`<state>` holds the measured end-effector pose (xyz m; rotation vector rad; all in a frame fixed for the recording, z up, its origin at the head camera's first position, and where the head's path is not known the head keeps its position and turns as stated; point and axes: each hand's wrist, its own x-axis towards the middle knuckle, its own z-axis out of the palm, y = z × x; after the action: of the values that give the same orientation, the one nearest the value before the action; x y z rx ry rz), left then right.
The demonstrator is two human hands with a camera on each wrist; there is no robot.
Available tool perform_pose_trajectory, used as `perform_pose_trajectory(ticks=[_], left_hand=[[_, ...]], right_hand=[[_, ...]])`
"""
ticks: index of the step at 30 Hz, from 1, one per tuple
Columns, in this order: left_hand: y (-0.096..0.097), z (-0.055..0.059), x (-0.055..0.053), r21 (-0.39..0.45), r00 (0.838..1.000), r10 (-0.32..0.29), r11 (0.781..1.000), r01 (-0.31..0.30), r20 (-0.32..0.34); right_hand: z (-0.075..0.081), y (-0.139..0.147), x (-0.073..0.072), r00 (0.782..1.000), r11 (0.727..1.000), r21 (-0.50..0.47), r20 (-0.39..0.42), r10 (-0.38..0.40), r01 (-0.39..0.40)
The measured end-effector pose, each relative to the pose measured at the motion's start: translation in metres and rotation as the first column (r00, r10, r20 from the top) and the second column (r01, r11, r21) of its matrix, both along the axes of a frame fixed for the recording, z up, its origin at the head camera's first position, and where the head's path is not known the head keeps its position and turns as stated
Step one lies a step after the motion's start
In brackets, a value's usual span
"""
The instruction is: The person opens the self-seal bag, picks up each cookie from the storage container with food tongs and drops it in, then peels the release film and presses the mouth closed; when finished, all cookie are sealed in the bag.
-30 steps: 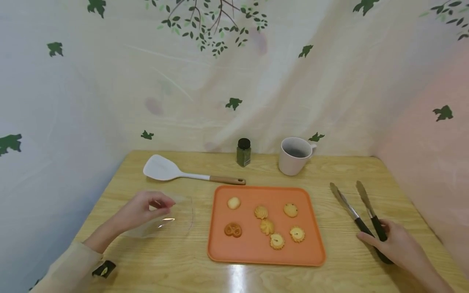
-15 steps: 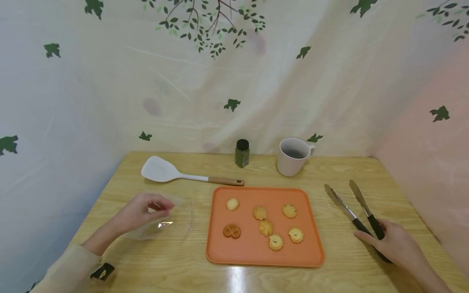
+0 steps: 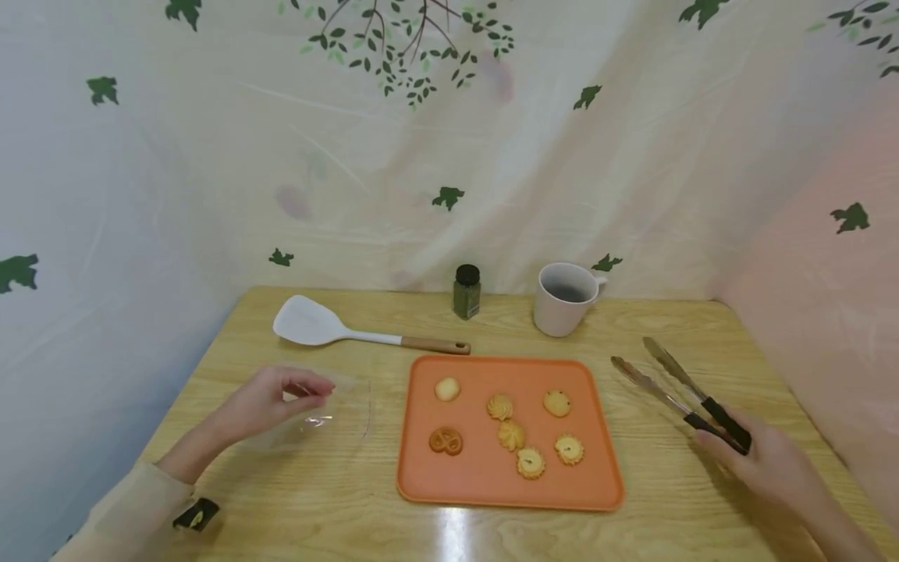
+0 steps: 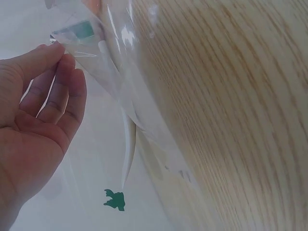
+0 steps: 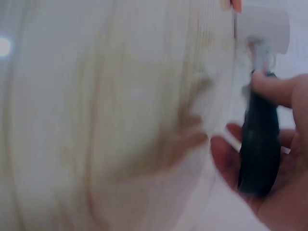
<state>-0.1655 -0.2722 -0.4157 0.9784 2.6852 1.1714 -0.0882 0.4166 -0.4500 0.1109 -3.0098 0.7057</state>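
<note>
My left hand (image 3: 270, 402) pinches the edge of a clear plastic bag (image 3: 354, 410) between thumb and fingertips, left of the orange tray. In the left wrist view the see-through bag (image 4: 130, 62) hangs from the fingertips, its outline hard to follow. On the right, my right hand (image 3: 779, 472) grips metal tongs (image 3: 676, 368) by their black handles, arms spread apart and tips pointing away. The right wrist view shows the dark handle (image 5: 260, 144) inside the curled fingers, blurred. Several cookies lie on the tray (image 3: 477, 488), among them a pretzel-shaped one (image 3: 446, 441).
Behind the bag lies a white spatula (image 3: 309, 321) with a wooden handle. A green-filled jar (image 3: 467, 295) with a black lid and a pale mug (image 3: 562, 304) stand along the back of the wooden table (image 3: 337, 499). A leaf-patterned curtain (image 3: 393, 172) surrounds it.
The right hand has lifted the tongs and turned them, tips swinging left toward the tray; their arms stand somewhat closer together. The left hand and bag stay nearly still.
</note>
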Motion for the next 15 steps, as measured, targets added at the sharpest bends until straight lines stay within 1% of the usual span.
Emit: perform_pose_trajectory(ticks=[2, 3, 4, 6, 8, 10, 12, 14, 15], left_hand=[[0.000, 0.000, 0.000, 0.007, 1.000, 0.002, 1.000, -0.002, -0.001], [0.000, 0.000, 0.000, 0.011, 1.000, 0.001, 1.000, -0.001, -0.003], [0.000, -0.001, 0.000, 0.013, 1.000, 0.002, 1.000, -0.002, -0.006], [0.000, -0.001, -0.001, 0.014, 1.000, -0.002, 1.000, 0.002, -0.014], [-0.001, -0.001, -0.001, 0.011, 1.000, -0.005, 1.000, 0.005, -0.022], [-0.001, -0.001, -0.002, 0.005, 1.000, -0.006, 1.000, 0.006, -0.022], [-0.001, -0.001, -0.002, -0.003, 1.000, -0.006, 1.000, 0.006, -0.023], [-0.002, 0.000, -0.003, -0.010, 1.000, -0.006, 1.000, 0.006, -0.014], [-0.001, 0.000, -0.003, -0.013, 1.000, -0.007, 1.000, 0.006, -0.009]], right_hand=[[0.001, 0.002, 0.000, 0.995, 0.998, -0.026, -0.074, 0.062, -0.064], [0.002, 0.003, 0.000, 0.988, 0.993, -0.038, -0.115, 0.105, -0.110], [0.002, 0.003, -0.001, 0.974, 0.985, -0.044, -0.165, 0.156, -0.165], [0.004, 0.004, -0.002, 0.937, 0.963, -0.033, -0.242, 0.252, -0.267], [0.007, 0.002, -0.004, 0.894, 0.936, 0.014, -0.289, 0.342, -0.353], [0.012, -0.001, -0.005, 0.866, 0.918, 0.080, -0.308, 0.394, -0.389], [0.017, -0.005, -0.006, 0.845, 0.902, 0.154, -0.315, 0.432, -0.404], [0.021, -0.009, -0.007, 0.823, 0.878, 0.190, -0.306, 0.478, -0.439], [0.023, -0.011, -0.007, 0.813, 0.865, 0.187, -0.295, 0.502, -0.466]])
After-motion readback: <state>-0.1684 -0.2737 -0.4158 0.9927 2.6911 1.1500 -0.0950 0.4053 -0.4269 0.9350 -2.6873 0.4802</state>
